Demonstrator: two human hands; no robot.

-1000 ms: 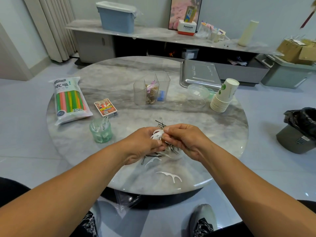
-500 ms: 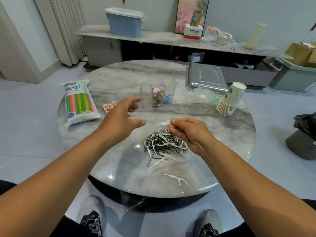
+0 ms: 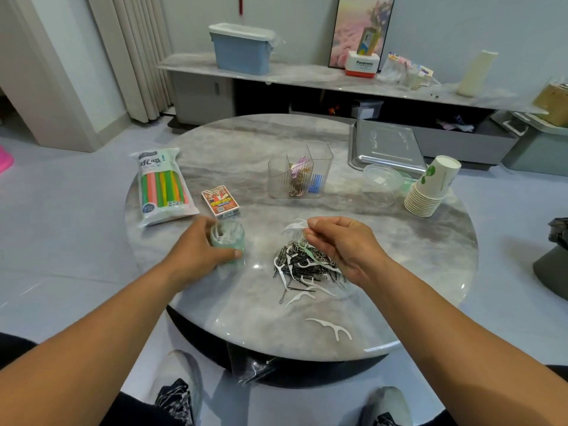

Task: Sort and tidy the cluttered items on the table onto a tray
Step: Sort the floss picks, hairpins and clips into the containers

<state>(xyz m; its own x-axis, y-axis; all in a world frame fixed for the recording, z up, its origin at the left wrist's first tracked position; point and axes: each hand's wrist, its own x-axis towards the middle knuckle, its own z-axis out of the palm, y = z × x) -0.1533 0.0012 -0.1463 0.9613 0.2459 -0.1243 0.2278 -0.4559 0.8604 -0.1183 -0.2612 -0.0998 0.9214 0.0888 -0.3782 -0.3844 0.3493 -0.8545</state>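
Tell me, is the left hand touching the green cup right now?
Touching. The head view shows the left hand wrapped around the green cup, fingers behind it and thumb pressed against its lower front, with no gap visible.

A long shelf [image 3: 307, 75] runs along the back wall. On it stand a blue bin [image 3: 241, 52], a red-and-white box [image 3: 362, 64] before a framed picture [image 3: 353, 26], and a cream vase [image 3: 476, 73]. Curtains [image 3: 135, 53] hang at the left. A black bag [image 3: 558, 230] sits at the right edge, and two shoes [image 3: 176, 392] rest on the floor [image 3: 61, 229].
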